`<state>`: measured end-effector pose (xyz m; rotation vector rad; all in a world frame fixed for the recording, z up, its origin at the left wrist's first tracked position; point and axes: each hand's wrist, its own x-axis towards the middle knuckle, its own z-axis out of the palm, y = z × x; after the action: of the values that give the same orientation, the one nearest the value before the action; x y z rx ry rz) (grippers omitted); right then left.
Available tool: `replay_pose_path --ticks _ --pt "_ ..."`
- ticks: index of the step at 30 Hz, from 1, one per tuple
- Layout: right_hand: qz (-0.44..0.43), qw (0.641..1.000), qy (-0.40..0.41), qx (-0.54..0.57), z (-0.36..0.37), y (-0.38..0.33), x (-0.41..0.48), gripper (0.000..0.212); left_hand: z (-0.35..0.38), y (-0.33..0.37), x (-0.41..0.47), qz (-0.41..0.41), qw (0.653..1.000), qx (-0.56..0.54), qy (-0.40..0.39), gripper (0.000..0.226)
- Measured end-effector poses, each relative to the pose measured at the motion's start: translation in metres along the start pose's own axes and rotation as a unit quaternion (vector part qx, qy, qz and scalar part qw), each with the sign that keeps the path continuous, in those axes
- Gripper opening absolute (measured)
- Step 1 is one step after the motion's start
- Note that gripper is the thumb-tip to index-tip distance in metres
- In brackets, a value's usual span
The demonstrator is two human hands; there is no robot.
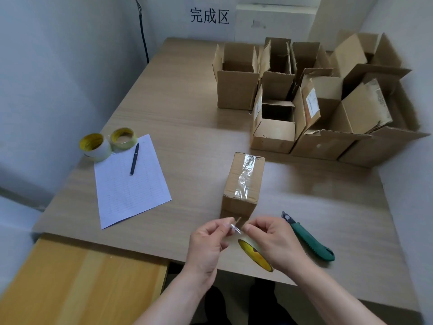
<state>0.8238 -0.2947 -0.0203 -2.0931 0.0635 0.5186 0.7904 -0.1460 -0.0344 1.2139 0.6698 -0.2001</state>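
From my head camera, both my hands are over the near edge of the desk (pixel 187 127). The fingers of my left hand (pixel 207 245) are curled, thumb and forefinger pinching the clear tape end (pixel 235 229). My right hand (pixel 273 245) pinches the same tape end from the other side, with the yellow-cored tape roll (pixel 255 254) under its palm, partly hidden. The taped box (pixel 243 184) stands just beyond my hands. A green utility knife (pixel 309 240) lies to the right, a sheet of paper (pixel 131 188) with a pen (pixel 134 158) to the left, and open boxes (pixel 304 102) at the back.
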Motion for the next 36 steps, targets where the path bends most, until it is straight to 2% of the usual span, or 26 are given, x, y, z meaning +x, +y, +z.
replay_pose_path --ticks 3,7,11,14,17,21,23,25,27,30,32,33,34,35,36 --pt "-0.019 0.998 -0.007 -0.056 -0.005 -0.011 0.0 0.02 0.001 -0.002 -0.003 0.023 0.999 0.016 0.016 0.034" --pt "-0.035 0.992 -0.02 -0.123 -0.012 -0.023 0.001 0.019 0.004 -0.001 -0.005 -0.012 1.0 -0.017 0.014 0.046" --pt "-0.035 0.989 -0.044 -0.138 -0.022 -0.023 0.003 0.021 -0.001 0.006 -0.006 -0.041 0.998 0.001 -0.047 0.066" --pt "-0.036 0.987 -0.052 -0.151 -0.027 -0.021 0.005 0.028 0.003 0.012 -0.008 -0.006 0.993 0.07 -0.095 0.069" --pt "-0.04 0.982 -0.061 -0.175 -0.028 -0.021 0.007 0.027 0.01 0.015 -0.009 0.022 0.986 0.125 -0.112 0.065" --pt "-0.045 0.976 -0.065 -0.204 -0.031 -0.019 0.007 0.025 0.013 0.012 -0.004 0.035 0.981 0.163 -0.096 0.025" --pt "-0.05 0.976 -0.067 -0.201 -0.033 -0.019 0.007 0.025 0.011 0.011 -0.001 0.045 0.979 0.181 -0.084 0.019" --pt "-0.058 0.979 -0.078 -0.18 -0.035 -0.016 0.007 0.021 0.011 0.01 0.0 0.065 0.974 0.205 -0.077 0.021" --pt "-0.05 0.986 -0.115 -0.107 -0.038 -0.01 0.007 0.008 0.011 0.01 0.004 0.095 0.967 0.227 -0.061 0.024" --pt "-0.024 0.982 -0.177 0.055 -0.045 0.002 0.002 0.041 0.008 0.015 0.017 0.142 0.958 0.248 -0.025 0.028" --pt "-0.008 0.974 -0.168 0.154 -0.052 0.008 0.002 0.051 0.008 0.021 0.024 0.178 0.943 0.282 -0.014 0.031" --pt "-0.01 0.978 -0.142 0.151 -0.054 0.01 0.004 0.052 0.009 0.022 0.028 0.192 0.935 0.299 -0.005 0.032" --pt "-0.021 0.992 -0.095 0.076 -0.056 0.011 0.01 0.052 0.01 0.022 0.032 0.204 0.928 0.311 0.011 0.033" --pt "-0.043 0.995 -0.045 -0.076 -0.057 0.013 0.018 0.049 0.01 0.022 0.038 0.213 0.922 0.321 0.031 0.034" --pt "-0.059 0.971 0.0 -0.233 -0.058 0.013 0.024 0.047 0.01 0.023 0.045 0.225 0.915 0.332 0.048 0.035"
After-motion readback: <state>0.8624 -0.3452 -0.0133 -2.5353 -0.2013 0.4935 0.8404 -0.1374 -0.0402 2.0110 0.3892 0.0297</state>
